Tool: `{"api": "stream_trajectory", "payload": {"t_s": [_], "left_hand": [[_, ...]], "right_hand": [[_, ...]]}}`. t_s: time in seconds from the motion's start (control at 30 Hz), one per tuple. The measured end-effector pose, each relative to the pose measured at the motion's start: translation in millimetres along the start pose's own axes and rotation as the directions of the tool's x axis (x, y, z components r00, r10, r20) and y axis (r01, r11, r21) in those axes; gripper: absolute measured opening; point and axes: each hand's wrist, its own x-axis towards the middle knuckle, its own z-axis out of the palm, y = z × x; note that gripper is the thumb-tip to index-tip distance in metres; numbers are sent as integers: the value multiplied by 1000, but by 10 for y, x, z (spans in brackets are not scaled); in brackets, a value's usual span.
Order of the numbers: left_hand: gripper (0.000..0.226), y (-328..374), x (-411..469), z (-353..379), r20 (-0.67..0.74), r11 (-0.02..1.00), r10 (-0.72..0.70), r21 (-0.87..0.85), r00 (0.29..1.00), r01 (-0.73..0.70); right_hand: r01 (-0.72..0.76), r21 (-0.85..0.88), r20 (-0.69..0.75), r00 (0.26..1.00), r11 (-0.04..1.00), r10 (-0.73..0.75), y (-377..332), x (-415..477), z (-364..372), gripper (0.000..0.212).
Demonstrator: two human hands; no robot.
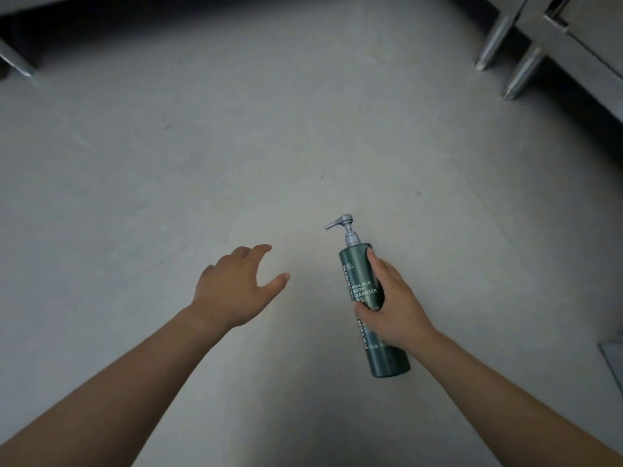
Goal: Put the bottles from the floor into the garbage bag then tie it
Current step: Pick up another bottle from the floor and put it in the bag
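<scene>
1. Your right hand [392, 308] grips the bottle [356, 276] around its middle. The fingers curl over the label and the index fingertip lies up towards the shoulder.
2. The bottle is green. Its pump [344, 223] is at the far end with the nozzle pointing left, and its base is towards you. You cannot tell whether the base touches the floor [236, 146].
3. Your left hand [232, 288] is left of the bottle, apart from it, and holds nothing. Its fingers are spread and loosely bent, and the thumb reaches towards the bottle.
4. Open grey floor lies between the left hand and the bottle, and also beyond the pump.
5. Beyond the bottle to the far right, two metal legs [521, 75] stand under a steel unit [573, 38], well apart from the bottle.
6. Right of the bottle's base, a grey corner [612, 357] enters at the frame edge. You cannot tell what it is.
7. Beyond the bottle to the far left, a dark band [101, 15] runs along the top edge.
</scene>
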Motion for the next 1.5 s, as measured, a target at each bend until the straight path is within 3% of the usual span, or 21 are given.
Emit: {"api": "stream_trajectory", "payload": {"t_s": [0.27, 0.5, 0.7, 0.97, 1.13, 1.23, 1.33, 1.5], "left_hand": [[64, -33, -690, -1698, -97, 996, -49, -76, 994, 42], [67, -47, -2234, -4094, -110, 985, -136, -125, 985, 122], [71, -128, -3556, -6049, -223, 970, -221, -154, 949, 189], [68, -614, -4477, -7103, -344, 939, -334, -197, 878, 280], [64, -952, -4742, -7385, -391, 861, -495, -340, 776, 378], [61, -1068, -4909, -7482, -429, 799, -598, -385, 677, 462], [60, -1134, -5160, -7517, -412, 690, -723, -455, 554, 563], [58, -1170, -5729, -7411, -381, 473, -876, -554, 296, 685]], "right_hand": [[145, 23, 33, 989, 989, -146, -1899, -309, -696, 90], [195, 55, 78, 977, 979, -199, -4493, -1335, -1583, 89], [286, 40, 131, 948, 957, -289, -6678, -2251, -2102, 91], [492, 8, 195, 853, 871, -484, -8293, -2547, -2000, 91], [594, 66, 316, 750, 802, -581, -8889, -2373, -1717, 91], [651, 123, 411, 653, 749, -636, -9266, -2224, -1471, 90], [705, 191, 502, 527, 683, -685, -9590, -2152, -1185, 90], [781, 302, 664, 240, 547, -709, -10002, -2364, -578, 90]]}}
